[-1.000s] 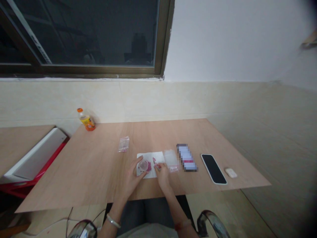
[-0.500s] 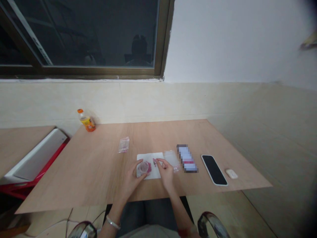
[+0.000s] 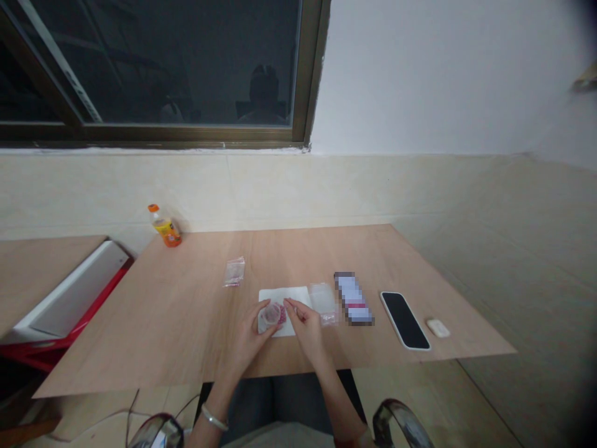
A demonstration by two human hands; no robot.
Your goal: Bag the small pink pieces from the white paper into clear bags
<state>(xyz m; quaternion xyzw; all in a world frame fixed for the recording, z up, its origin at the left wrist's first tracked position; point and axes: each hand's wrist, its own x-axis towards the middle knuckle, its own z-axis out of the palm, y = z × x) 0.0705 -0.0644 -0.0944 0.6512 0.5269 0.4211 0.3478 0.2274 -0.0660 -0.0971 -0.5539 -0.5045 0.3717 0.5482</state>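
Beyond the cup, an illegible yellow label.

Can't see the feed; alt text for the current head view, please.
A person's left hand holds a small clear cup over a white sheet, pink bits at its right side; the right hand, pinched, is close beside it. A clear bag and a dark-screened phone lie further right on the wooden table.
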